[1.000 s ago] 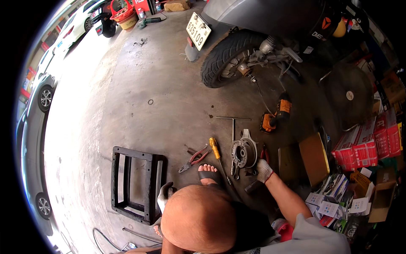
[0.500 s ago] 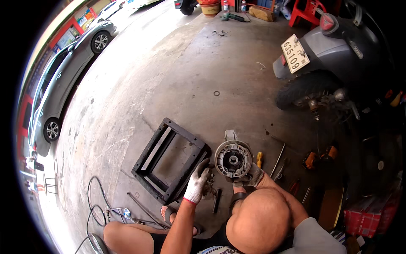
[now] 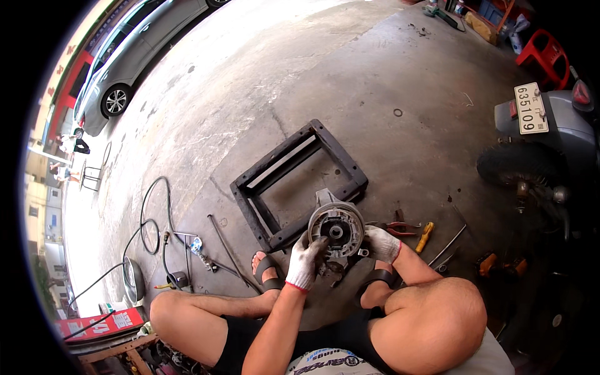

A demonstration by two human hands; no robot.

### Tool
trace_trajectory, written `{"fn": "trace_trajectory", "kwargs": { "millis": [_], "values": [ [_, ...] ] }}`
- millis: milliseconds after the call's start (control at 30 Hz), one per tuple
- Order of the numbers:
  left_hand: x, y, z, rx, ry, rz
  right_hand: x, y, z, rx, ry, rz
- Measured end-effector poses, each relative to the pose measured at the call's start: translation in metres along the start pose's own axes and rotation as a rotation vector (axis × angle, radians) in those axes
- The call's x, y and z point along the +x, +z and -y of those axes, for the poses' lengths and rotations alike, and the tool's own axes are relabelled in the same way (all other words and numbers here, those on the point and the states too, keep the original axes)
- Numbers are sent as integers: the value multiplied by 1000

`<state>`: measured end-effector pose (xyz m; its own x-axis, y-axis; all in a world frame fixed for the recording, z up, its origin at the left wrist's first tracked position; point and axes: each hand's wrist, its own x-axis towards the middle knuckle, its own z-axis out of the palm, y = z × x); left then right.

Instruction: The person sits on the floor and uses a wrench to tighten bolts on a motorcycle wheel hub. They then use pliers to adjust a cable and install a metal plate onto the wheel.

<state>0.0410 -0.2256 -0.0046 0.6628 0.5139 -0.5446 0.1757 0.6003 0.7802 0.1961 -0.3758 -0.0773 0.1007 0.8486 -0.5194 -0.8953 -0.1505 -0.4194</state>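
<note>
So, a round brake drum hub [image 3: 336, 229] gets gripped by both gloved hands.
It's clasped by left hand [image 3: 305, 260] fingers and right hand [image 3: 381, 243] fingers, just beside a black square frame [image 3: 299, 185].

scooter [image 3: 550, 134] cut off, right fingers [image 3: 374, 240] hidden

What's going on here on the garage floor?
A person squats on the concrete floor, holding a round metal brake hub assembly with both gloved hands. The left hand grips its lower left edge and the right hand steadies its right side. A black rectangular metal frame lies just beyond it. Red-handled pliers and a yellow-handled screwdriver lie to the right, near a parked scooter.
</note>
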Motion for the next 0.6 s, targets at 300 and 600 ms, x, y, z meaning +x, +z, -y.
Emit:
{"fn": "trace_trajectory", "kwargs": {
  "millis": [300,600],
  "values": [
    [-31,-76,-71,-63,245,-261,-47,8,73,-618,-154,-276],
    [-32,-134,-96,-559,269,-459,-16,44,69,-1753,-659,-632]
  ]
}}
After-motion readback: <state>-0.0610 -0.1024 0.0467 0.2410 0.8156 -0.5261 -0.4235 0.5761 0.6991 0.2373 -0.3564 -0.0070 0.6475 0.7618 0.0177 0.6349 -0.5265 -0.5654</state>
